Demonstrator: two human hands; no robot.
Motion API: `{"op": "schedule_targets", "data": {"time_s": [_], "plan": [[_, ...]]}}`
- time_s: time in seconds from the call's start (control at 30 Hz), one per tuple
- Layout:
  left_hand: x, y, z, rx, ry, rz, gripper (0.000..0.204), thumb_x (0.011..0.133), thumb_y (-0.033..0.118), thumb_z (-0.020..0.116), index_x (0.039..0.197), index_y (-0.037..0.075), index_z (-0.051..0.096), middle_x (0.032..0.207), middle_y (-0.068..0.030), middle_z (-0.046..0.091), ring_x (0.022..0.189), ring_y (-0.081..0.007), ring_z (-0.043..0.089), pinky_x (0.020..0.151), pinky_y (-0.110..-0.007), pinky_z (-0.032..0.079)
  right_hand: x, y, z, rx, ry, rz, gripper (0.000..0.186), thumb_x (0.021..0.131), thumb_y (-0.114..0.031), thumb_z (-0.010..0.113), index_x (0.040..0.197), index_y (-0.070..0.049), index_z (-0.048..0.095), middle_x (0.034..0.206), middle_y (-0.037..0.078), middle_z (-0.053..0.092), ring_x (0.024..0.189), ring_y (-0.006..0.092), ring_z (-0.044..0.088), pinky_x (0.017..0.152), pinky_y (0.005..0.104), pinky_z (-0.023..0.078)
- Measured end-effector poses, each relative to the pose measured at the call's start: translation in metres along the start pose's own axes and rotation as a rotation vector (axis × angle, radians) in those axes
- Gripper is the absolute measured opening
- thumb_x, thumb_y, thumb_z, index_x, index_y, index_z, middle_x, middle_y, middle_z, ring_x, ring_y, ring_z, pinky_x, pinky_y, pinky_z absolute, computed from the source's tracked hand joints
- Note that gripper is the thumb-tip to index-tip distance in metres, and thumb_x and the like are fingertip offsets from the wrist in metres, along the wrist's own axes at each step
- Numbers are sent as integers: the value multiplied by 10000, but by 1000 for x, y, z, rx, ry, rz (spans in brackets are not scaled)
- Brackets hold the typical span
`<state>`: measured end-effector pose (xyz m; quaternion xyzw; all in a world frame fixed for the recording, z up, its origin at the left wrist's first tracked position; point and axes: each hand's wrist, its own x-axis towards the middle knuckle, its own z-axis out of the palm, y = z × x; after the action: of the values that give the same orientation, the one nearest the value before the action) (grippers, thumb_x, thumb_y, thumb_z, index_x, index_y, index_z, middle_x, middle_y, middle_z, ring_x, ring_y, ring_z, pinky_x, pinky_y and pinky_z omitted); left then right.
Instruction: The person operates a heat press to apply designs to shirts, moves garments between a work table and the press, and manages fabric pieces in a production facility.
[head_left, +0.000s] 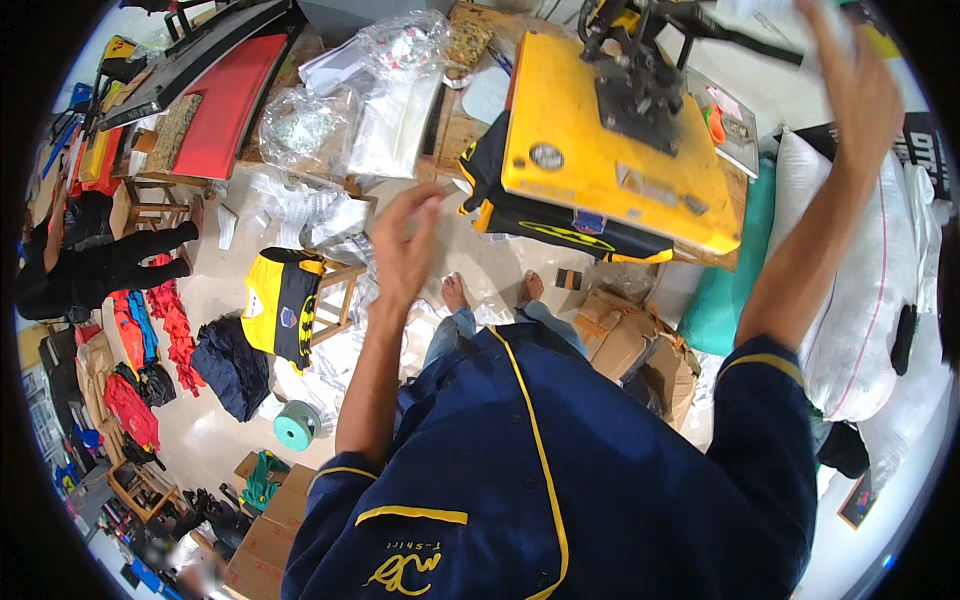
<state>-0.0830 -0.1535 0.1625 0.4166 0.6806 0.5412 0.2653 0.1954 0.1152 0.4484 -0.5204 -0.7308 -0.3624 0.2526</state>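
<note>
A yellow heat press (620, 140) with a dark lever mechanism is lowered at the upper right. Beneath its plate lies a black and yellow shirt (545, 228), its near edge hanging out. My right hand (858, 95) is raised beside the end of the press's dark handle (745, 35); its fingers look stretched apart, somewhat blurred, and no grip on the handle shows. My left hand (405, 240) is held up left of the shirt, fingers partly extended with nothing seen in them.
A similar shirt (285, 305) is draped over a wooden stool at left. Plastic-wrapped packs (385, 120) and a red board (230, 105) lie on the bench. White sacks (850, 270) and a cardboard box (625, 340) stand at right. Another person (85, 265) is at far left.
</note>
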Motion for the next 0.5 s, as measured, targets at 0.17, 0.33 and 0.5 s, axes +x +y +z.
{"op": "schedule_targets", "data": {"time_s": [0.17,0.33,0.5], "plan": [[50,116,70,-211,-167,534,222,902,164,665,1090,47,660,1079,-136,668,1011,-309,637,880,-409,492,-138,-43,-35,292,-576,-105,559,741,-548,749,838,2,732,633,189,641,614,359,649,590,457,494],[56,171,155,-203,-234,819,349,869,349,674,1052,53,659,918,-131,648,862,-331,616,843,-431,458,-197,-19,16,688,-642,-221,349,737,-352,753,950,-76,732,964,171,692,924,348,649,753,477,503],[55,161,176,97,-642,639,462,881,407,639,1056,-20,638,823,-131,630,714,-288,562,749,-416,447,-182,-2,27,870,-1144,-452,377,750,-291,731,1065,-93,666,1007,149,645,980,337,610,784,463,500]]}}
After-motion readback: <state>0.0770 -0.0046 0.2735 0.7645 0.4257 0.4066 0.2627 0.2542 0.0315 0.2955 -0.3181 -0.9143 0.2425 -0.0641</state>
